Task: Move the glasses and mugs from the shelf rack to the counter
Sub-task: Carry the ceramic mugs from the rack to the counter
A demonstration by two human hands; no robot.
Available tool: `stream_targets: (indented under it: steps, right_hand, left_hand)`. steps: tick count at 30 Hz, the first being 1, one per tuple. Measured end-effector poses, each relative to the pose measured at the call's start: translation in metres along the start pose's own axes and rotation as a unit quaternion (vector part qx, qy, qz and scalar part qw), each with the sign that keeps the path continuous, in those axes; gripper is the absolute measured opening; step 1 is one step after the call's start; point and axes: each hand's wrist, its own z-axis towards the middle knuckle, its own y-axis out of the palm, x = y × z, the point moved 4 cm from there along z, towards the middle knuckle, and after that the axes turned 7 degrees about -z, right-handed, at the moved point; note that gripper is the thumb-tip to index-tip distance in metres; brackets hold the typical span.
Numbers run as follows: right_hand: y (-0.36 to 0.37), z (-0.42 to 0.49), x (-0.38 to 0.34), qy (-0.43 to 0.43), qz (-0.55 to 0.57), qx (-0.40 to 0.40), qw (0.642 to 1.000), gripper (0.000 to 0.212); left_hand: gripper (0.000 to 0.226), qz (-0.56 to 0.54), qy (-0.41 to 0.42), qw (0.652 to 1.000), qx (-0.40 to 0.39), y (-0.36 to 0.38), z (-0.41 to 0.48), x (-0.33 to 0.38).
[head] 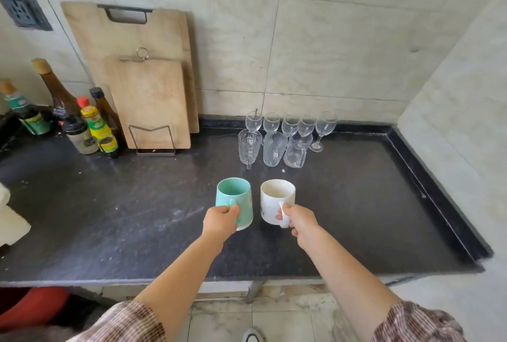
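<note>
My left hand (219, 221) grips the handle of a teal mug (236, 199), and my right hand (300, 222) grips the handle of a white mug (275, 199). Both mugs are upright, side by side over the middle of the dark counter (109, 204); I cannot tell whether they touch it. Behind them stand three clear glass mugs (273, 149), and behind those a row of several wine glasses (290, 123) against the wall. The shelf rack is out of view.
Two wooden cutting boards (148, 89) lean in a wire stand at the back left. Several sauce bottles (82, 122) crowd the far left. The counter has a raised rim (428, 185) along its right side and a tiled wall beyond.
</note>
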Motion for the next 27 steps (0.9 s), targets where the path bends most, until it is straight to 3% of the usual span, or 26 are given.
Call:
stream_targets:
  steps: [14, 27]
  right_hand:
    - [-0.014, 0.096, -0.027, -0.062, -0.017, -0.052, 0.997, 0.023]
    - [-0.01, 0.117, -0.015, -0.017, -0.05, -0.068, 0.996, 0.021]
  left_hand:
    - [0.024, 0.01, -0.006, 1.0, -0.012, 0.066, 0.073, -0.006]
    - [0.035, 0.028, 0.003, 1.0, -0.001, 0.074, 0.083, -0.013]
